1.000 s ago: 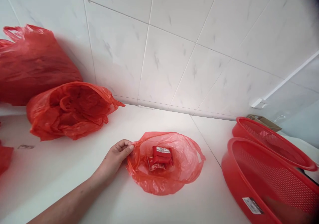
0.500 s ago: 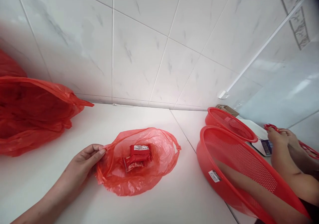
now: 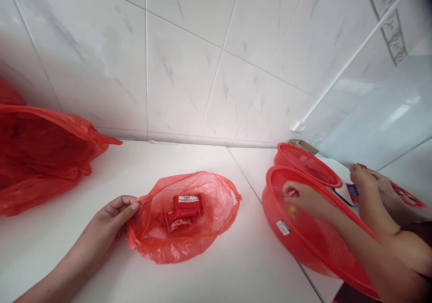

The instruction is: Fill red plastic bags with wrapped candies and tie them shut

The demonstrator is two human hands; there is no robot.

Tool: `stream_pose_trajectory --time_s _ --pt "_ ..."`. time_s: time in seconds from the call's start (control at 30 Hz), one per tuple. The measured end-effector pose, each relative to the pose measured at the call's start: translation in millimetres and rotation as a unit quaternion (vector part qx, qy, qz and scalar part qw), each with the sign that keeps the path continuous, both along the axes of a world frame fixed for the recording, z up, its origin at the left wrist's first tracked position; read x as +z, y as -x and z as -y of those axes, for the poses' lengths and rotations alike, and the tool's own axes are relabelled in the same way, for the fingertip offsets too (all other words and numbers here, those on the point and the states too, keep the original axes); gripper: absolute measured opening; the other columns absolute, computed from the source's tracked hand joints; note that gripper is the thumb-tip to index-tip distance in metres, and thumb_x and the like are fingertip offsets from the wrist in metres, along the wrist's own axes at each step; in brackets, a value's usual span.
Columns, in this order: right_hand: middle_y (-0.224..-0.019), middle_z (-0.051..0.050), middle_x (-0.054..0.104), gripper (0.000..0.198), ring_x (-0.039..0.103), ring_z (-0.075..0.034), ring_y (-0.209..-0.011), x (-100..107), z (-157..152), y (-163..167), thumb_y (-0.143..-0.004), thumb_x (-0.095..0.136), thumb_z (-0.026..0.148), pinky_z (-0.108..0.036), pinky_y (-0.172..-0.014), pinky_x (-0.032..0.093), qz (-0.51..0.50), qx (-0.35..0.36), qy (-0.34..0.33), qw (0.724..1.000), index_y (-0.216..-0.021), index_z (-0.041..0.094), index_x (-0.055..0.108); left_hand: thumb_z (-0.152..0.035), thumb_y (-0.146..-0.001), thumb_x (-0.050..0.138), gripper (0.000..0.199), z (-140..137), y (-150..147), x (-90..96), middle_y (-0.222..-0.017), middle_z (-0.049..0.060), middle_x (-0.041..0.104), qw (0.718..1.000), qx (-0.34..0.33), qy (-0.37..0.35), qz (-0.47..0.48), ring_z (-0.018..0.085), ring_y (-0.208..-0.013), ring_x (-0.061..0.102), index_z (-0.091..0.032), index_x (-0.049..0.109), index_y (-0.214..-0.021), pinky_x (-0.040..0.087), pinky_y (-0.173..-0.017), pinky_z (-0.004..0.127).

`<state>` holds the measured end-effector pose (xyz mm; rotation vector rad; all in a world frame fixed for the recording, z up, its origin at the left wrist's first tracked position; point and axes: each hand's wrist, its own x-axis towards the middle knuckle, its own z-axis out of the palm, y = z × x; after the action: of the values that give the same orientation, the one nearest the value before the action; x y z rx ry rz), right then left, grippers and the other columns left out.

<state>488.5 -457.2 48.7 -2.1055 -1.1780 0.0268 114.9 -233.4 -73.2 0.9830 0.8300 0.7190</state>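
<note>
My left hand pinches the left rim of a thin red plastic bag, which lies open on the white table. Several small red packets, one with a white label, rest inside the bag. My right hand is at the near-left rim of a large red plastic basket, its fingers curled closed. A bit of red shows between the fingers and a blurred yellowish spot below them; I cannot make out what is held.
Another red bag gapes open at the left. Behind the large basket stand a second red basket, a cardboard box and a white device. A co-worker's hands hold something red at the right. A tiled wall borders the table.
My right hand has risen from deep inside the large basket to its rim, fingers closed. My left hand still grips the bag. The whole view has shifted slightly.
</note>
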Motion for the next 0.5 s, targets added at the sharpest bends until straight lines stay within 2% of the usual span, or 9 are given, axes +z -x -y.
stream_pose_trajectory --time_s 0.07,0.2,0.27,0.37,0.43,0.5 --pt "-0.071 0.001 0.059 0.011 0.053 -0.012 -0.062 11 -4 3 -0.08 0.063 0.026 -0.024 -0.054 0.042 0.003 0.026 0.058 0.998 -0.072 0.022 0.058 -0.045 -0.07 0.073 0.028 -1 0 -1.8 -0.059 -0.006 0.061 1.0 -0.004 -0.004 -0.002 0.01 -0.048 0.049 -0.024 0.056 -0.075 0.041 -0.045 0.018" --pt "-0.081 0.001 0.059 0.003 0.054 -0.015 -0.071 36 -29 48 -0.08 0.055 0.023 -0.027 -0.06 0.042 0.019 0.095 0.082 0.992 -0.077 0.024 0.054 -0.044 -0.074 0.069 0.025 -6 3 -10.2 -0.059 -0.007 0.061 1.0 -0.021 -0.011 -0.004 0.009 -0.047 0.049 -0.024 0.056 -0.078 0.042 -0.045 0.017" --pt "-0.082 0.001 0.057 0.004 0.054 -0.013 -0.072 40 -46 77 -0.078 0.055 0.02 -0.026 -0.062 0.042 0.022 0.162 0.088 0.983 -0.076 0.023 0.052 -0.043 -0.076 0.069 0.023 -8 4 -13.6 -0.059 -0.007 0.061 1.0 -0.023 -0.018 -0.002 0.009 -0.046 0.048 -0.024 0.055 -0.078 0.042 -0.045 0.017" --pt "-0.087 0.002 0.056 0.006 0.055 -0.012 -0.076 35 -73 109 -0.077 0.058 0.019 -0.026 -0.069 0.044 0.011 0.263 0.086 0.961 -0.081 0.023 0.054 -0.042 -0.075 0.069 0.024 -9 5 -15.4 -0.06 -0.007 0.062 0.999 -0.029 -0.029 0.0 0.009 -0.047 0.049 -0.023 0.056 -0.078 0.043 -0.046 0.017" --pt "-0.103 0.001 0.058 0.024 0.056 -0.015 -0.09 30 -87 119 -0.073 0.066 0.024 -0.027 -0.074 0.046 -0.011 0.298 0.094 0.95 -0.095 0.027 0.057 -0.043 -0.074 0.07 0.025 -9 5 -14.7 -0.059 -0.006 0.062 0.999 -0.026 -0.032 0.002 0.009 -0.046 0.05 -0.023 0.056 -0.078 0.043 -0.044 0.018" --pt "-0.121 0.0 0.054 0.046 0.054 -0.019 -0.106 30 -92 118 -0.069 0.072 0.032 -0.03 -0.082 0.047 -0.025 0.301 0.104 0.948 -0.111 0.031 0.054 -0.043 -0.072 0.072 0.027 -8 5 -13.3 -0.058 -0.006 0.062 0.999 -0.023 -0.029 0.007 0.01 -0.046 0.051 -0.022 0.056 -0.077 0.043 -0.044 0.018"
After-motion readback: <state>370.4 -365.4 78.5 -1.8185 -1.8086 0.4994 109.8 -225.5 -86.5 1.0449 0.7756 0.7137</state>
